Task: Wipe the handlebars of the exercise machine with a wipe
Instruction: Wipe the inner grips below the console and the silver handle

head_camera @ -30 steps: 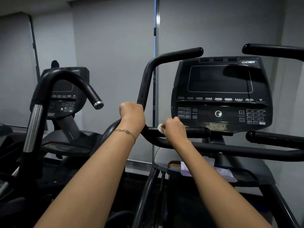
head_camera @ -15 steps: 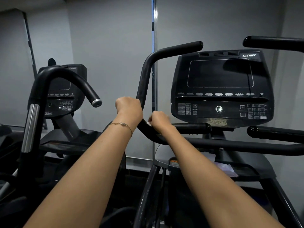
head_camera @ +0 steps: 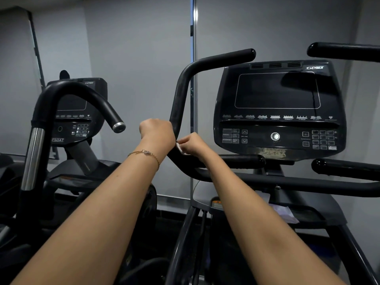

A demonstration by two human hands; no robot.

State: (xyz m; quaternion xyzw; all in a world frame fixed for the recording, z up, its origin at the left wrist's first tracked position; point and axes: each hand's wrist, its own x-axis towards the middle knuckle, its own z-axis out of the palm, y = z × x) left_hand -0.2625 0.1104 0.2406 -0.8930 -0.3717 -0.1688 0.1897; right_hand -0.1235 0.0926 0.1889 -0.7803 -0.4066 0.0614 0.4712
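The left hand [head_camera: 157, 132] is clenched round the handlebar [head_camera: 180, 99] at the foot of its upright stretch, its fingers wrapped out of sight behind the tube. Just right of those fingers, the right hand [head_camera: 193, 144] grasps the wipe [head_camera: 178, 147] and presses it to the tube at the bend. Only a small white edge shows at the fingertips.

The wipe looks bunched small, so it may clean only a narrow strip and miss the tube's far side. The left grip also covers a patch that the wipe cannot reach, and an upward stroke would run straight into that hand.

Above the left fingers the bar's long axis stands nearly upright. It then curves and points right, ending above the console [head_camera: 277, 103]. Below the right fingers it runs rightward, roughly level.
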